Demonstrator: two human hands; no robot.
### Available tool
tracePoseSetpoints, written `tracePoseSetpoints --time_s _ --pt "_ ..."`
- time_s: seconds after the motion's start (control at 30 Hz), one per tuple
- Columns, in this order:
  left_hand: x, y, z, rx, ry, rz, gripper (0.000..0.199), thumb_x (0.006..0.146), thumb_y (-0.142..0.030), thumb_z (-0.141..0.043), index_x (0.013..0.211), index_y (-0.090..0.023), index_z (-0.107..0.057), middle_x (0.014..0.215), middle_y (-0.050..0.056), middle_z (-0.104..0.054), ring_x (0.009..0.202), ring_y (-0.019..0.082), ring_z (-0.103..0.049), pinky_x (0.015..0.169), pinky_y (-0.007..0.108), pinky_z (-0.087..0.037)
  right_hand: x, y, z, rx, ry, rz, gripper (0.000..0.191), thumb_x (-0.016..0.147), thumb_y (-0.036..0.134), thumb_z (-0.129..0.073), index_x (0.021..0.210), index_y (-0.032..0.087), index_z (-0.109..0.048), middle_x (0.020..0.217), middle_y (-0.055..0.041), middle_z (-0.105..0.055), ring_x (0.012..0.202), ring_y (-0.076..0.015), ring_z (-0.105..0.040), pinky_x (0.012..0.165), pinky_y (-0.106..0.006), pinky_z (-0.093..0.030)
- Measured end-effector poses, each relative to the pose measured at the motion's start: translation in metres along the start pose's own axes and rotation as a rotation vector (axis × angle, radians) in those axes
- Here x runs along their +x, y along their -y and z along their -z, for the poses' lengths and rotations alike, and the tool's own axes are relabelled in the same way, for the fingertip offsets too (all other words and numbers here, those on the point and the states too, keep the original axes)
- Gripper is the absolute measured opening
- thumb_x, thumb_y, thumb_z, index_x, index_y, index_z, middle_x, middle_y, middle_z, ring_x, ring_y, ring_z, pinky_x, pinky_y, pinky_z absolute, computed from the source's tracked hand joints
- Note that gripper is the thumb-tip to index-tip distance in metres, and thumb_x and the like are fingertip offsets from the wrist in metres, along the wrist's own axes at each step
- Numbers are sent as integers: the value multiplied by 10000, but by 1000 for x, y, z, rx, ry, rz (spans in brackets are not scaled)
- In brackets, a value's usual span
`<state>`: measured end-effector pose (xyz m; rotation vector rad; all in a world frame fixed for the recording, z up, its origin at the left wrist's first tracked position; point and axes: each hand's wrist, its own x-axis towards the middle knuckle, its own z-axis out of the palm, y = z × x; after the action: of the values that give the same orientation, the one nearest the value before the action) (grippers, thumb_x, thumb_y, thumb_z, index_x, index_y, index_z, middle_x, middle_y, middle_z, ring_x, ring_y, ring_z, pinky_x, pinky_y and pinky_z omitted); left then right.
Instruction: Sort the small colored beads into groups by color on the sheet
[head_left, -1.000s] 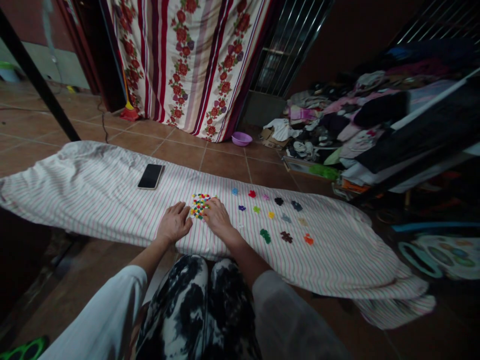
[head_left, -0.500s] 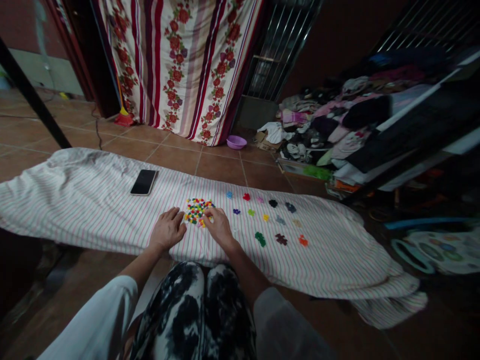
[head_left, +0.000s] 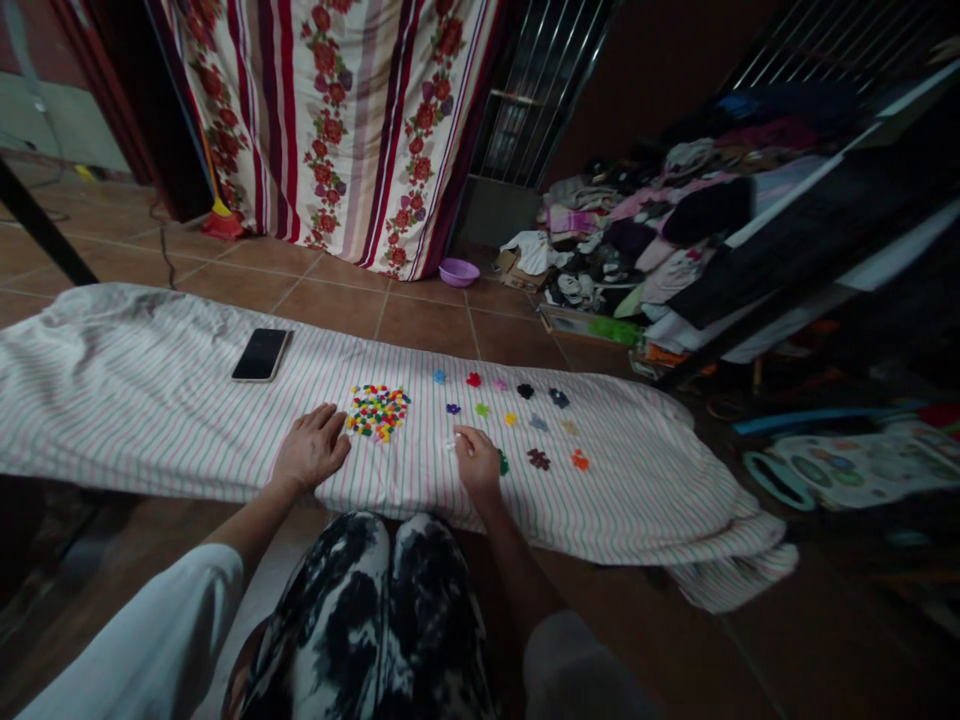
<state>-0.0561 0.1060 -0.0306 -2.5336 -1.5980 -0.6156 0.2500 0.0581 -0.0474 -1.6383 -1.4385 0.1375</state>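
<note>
My left hand (head_left: 311, 448) lies palm down on the striped cloth, fingers stretched, just left of a mixed heap of small multicoloured beads (head_left: 377, 412). To the heap's right, my right hand (head_left: 478, 462) is low over the cloth with thumb and fingers pinched together. Tiny whitish pieces (head_left: 451, 442) show at its fingertips; whether they are held or lie on the cloth I cannot tell. Partly hidden behind that hand is a dark green pile (head_left: 503, 462). Beyond it sit single-colour piles, among them a brown pile (head_left: 538, 459), an orange pile (head_left: 580, 459) and a red pile (head_left: 473, 380).
A phone (head_left: 262, 355) lies on the striped cloth (head_left: 172, 400) at the left. Past the far edge, a purple basin (head_left: 459, 272) stands on the tiled floor before a floral curtain (head_left: 360, 130). Heaped clothes (head_left: 637, 220) fill the back right.
My right hand has moved right, from the mixed bead heap to beside the dark green pile. My left hand stays by the heap. The whole view has shifted slightly.
</note>
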Motion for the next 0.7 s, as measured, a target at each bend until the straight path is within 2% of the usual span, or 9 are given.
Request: tracePoseSetpoints --time_s 0.13,0.37,0.57,0.7 --pt "0 0 0 3 3 -2 423 904 -341 -425 1224 -144 -619 1335 172 -605 1267 300 -549 1056 456 -443 -7 -6 -6 -28 4 43 297 851 207 -443 926 189 -730 965 -104 -739 931 -236 -661 902 -396 -514" --pt "0 -1 2 -2 21 7 435 907 -337 -422 1236 -131 -617 1351 180 -593 1280 311 -539 1054 469 -446 -12 -7 -8 38 26 132 406 856 163 -376 1049 199 -731 1040 -98 -744 1002 -224 -665 950 -406 -524" --pt "1 -2 4 9 32 15 422 903 -331 -430 1237 -150 -612 1343 170 -599 1281 303 -539 1052 465 -451 -12 -11 -11 64 -37 65 428 880 234 -407 1238 180 -636 1089 -115 -735 1011 -219 -683 899 -391 -557" --pt "0 -2 2 -7 8 20 402 908 -311 -424 1227 -155 -612 1340 162 -600 1277 289 -539 1067 455 -442 -14 -8 -10 54 -76 44 444 881 246 -409 1274 165 -599 1051 -119 -738 967 -215 -690 858 -382 -564"
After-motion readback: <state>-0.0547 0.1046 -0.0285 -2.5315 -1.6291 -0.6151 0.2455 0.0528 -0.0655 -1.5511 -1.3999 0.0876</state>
